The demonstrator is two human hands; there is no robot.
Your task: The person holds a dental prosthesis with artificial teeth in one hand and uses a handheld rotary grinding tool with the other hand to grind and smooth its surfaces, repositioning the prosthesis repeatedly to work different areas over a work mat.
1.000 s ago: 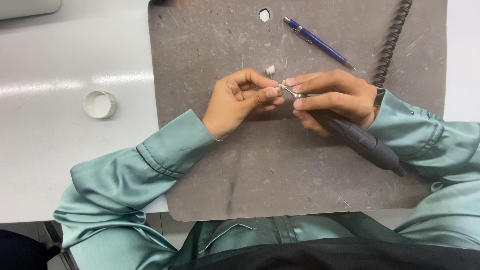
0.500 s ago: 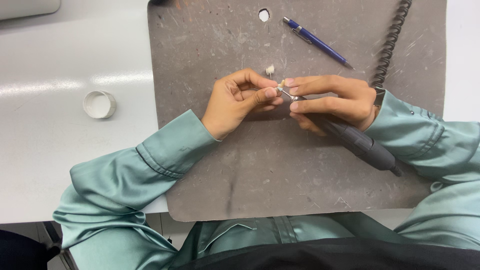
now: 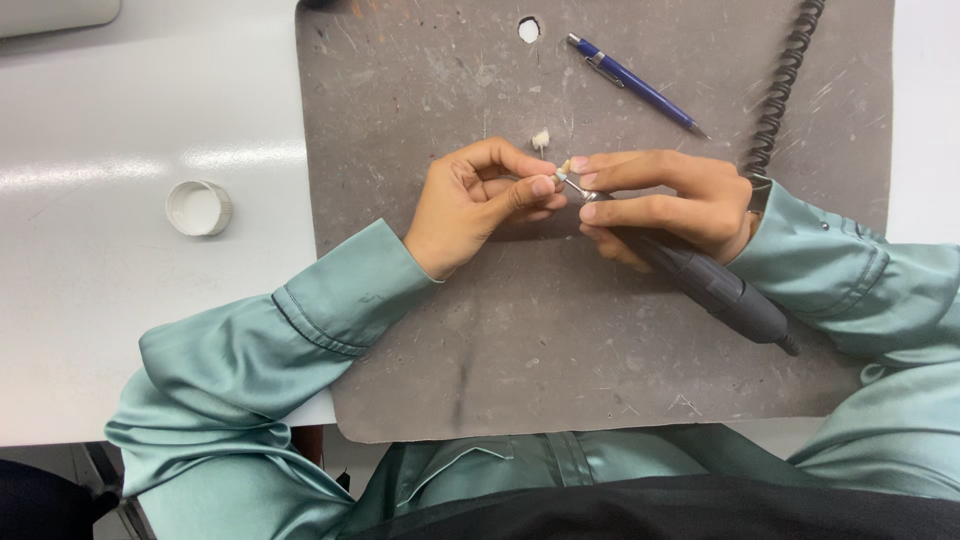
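A slim black rotary handpiece with a metal nose (image 3: 700,278) lies slantwise across the middle of a scuffed grey work mat (image 3: 600,350), its small pale tip meeting the fingers of both hands near the mat's centre. The right hand (image 3: 668,200) is clenched around the tool's front end, thumb and forefinger stretched along the metal nose, while the dark body runs back under the palm toward the right sleeve. The left hand (image 3: 478,205) has its grip pinched shut at the tool's tip, thumb and forefinger pressed together on something too small to make out. Just above the fingertips a tiny whitish lump (image 3: 541,138) sits on the mat. Further up lie a blue pen (image 3: 634,84), set diagonally, and a black coiled cord (image 3: 782,90) running along the mat's right side. Both arms wear glossy sage-green sleeves (image 3: 270,360). Well to the left, on the white bench (image 3: 120,300), rests a small round white cap (image 3: 199,207).
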